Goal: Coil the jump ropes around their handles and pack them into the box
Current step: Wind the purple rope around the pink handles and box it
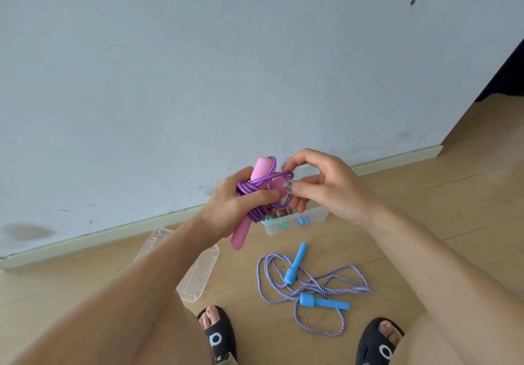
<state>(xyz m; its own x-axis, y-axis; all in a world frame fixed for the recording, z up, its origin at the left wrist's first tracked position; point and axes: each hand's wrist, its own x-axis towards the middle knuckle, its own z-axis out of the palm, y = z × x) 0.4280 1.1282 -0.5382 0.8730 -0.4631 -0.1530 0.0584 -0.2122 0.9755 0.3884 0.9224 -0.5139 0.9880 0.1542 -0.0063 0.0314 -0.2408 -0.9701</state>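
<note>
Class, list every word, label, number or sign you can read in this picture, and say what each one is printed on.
No text can be read for certain.
Left slipper: a white mark like "a" or "d", partly cut off.
Right slipper: a similar white mark, unclear.
Box, lid, jump ropes: no print visible.

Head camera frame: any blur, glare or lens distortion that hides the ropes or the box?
Head view: soft even daylight, no glare; wide-angle bending curves the baseboard; slight softness on the right hand and the purple rope gripped by the left hand; the blue-handled rope is sharp; hands partly hide the box.
</note>
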